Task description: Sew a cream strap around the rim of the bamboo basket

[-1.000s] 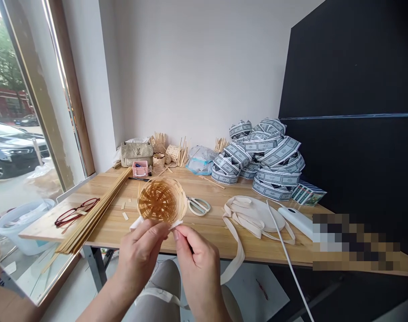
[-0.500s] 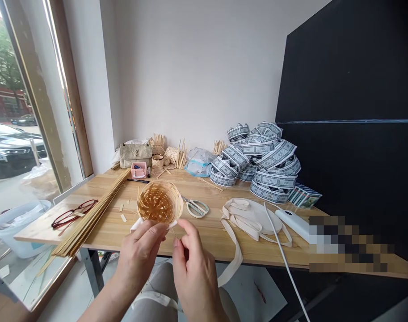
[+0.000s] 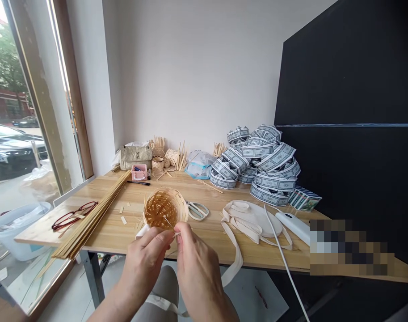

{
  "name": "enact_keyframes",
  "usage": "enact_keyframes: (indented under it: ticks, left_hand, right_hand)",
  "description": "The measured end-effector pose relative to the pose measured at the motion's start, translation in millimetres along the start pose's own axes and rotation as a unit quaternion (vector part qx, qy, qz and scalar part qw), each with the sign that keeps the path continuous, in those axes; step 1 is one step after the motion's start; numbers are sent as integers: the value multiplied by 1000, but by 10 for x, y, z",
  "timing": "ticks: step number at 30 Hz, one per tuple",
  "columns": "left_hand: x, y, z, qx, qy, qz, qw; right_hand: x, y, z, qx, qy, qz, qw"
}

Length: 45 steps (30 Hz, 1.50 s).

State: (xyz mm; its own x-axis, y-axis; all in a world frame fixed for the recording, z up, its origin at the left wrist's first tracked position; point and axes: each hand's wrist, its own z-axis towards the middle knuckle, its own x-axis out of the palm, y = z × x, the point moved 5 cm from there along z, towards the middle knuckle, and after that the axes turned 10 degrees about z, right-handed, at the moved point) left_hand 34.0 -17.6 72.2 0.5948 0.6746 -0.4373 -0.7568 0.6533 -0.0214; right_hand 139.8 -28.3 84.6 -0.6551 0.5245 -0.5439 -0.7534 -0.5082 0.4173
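A small woven bamboo basket (image 3: 161,208) is tilted with its mouth toward me at the table's front edge. My left hand (image 3: 145,255) pinches its near rim, where a strip of white cloth tape (image 3: 142,230) shows beside the fingers. Close against it, my right hand (image 3: 195,264) has thumb and forefinger pressed together at the same rim. A thin, pale needle (image 3: 169,222) runs from those fingertips into the basket's mouth; its grip end is hidden. White cloth strip (image 3: 161,302) also lies across my lap.
Scissors (image 3: 197,211) lie right of the basket, and a coil of cream tape (image 3: 237,219) farther right. Bamboo strips (image 3: 93,217) and red glasses (image 3: 74,215) lie left. Patterned ribbon rolls (image 3: 274,174), a handbag (image 3: 136,156) and a pink box (image 3: 139,171) stand behind.
The basket has shifted slightly right and down in view. My right hand has moved up to the rim, and the needle now points into the basket instead of down toward the right hand.
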Motion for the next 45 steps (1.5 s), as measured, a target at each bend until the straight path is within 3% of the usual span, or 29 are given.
enact_keyframes:
  ticks: [8, 14, 19, 23, 24, 26, 30, 32, 34, 37, 39, 42, 45]
  left_hand:
    - [154, 60, -126, 27, 30, 16, 999]
    - [197, -12, -140, 66, 36, 23, 997]
    - [190, 8, -144, 77, 30, 26, 996]
    - [123, 145, -62, 27, 22, -4, 999]
    - [95, 186, -30, 4, 18, -21, 1000]
    - [43, 261, 31, -45, 17, -54, 997]
    - [-13, 313, 105, -93, 38, -90, 991]
    - [-18, 292, 119, -82, 43, -95, 991]
    - [-10, 249, 124, -54, 46, -91, 993]
    - [5, 169, 124, 4, 47, -55, 997]
    - [3, 132, 127, 34, 45, -25, 998]
    - [-20, 123, 142, 58, 47, -8, 997]
    - [-33, 126, 154, 84, 68, -5, 994]
  right_hand:
    - [87, -56, -38, 43, 11, -20, 999]
    - [126, -184, -57, 114, 22, 99, 988]
    - [190, -254, -77, 204, 47, 230, 950]
    - [219, -291, -106, 241, 81, 359, 898]
    - [181, -306, -103, 239, 75, 358, 899]
    - [29, -326, -60, 206, 31, 308, 929]
    - [-307, -191, 162, 67, -52, 162, 983]
    - [-352, -77, 327, 27, -25, 123, 992]
    - [-305, 23, 493, 16, 52, 71, 996]
    - [-156, 104, 649, 12, 196, -27, 980]
    - [-81, 116, 687, 9, 244, -54, 968]
    - [-19, 103, 697, 8, 242, -43, 969]
    - [-15, 86, 692, 15, 202, -25, 979]
